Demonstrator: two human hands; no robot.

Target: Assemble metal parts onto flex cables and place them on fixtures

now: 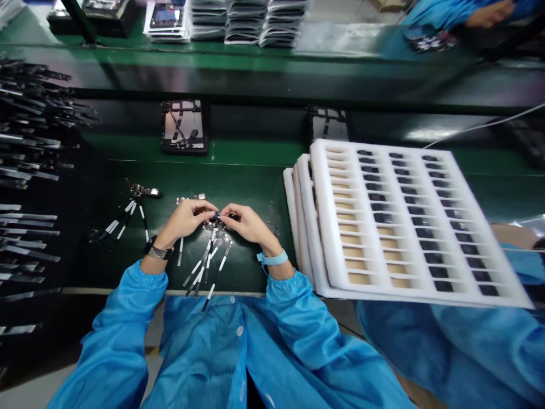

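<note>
Over the green bench, my left hand (pixel 190 218) and my right hand (pixel 244 222) meet with thumbs and fingertips pinched on a small dark electronic part (pixel 217 216). Its exact kind is too small to make out. Just below the fingers lies a loose bunch of flex cables (pixel 208 255), thin strips with white and black sections. Another cluster of flex cables with small modules (pixel 137 196) rests left of my left hand. Small metallic pieces (pixel 191 199) lie just behind my left hand.
White foam trays (pixel 383 221) with slots partly filled by dark parts are stacked on the right. Many strips hang from a dark rack (pixel 29 227) at left. Device frames (pixel 184 125) sit on the line behind, with stacked pouches (pixel 247 20) above. A co-worker's sleeve (pixel 447 14) shows top right.
</note>
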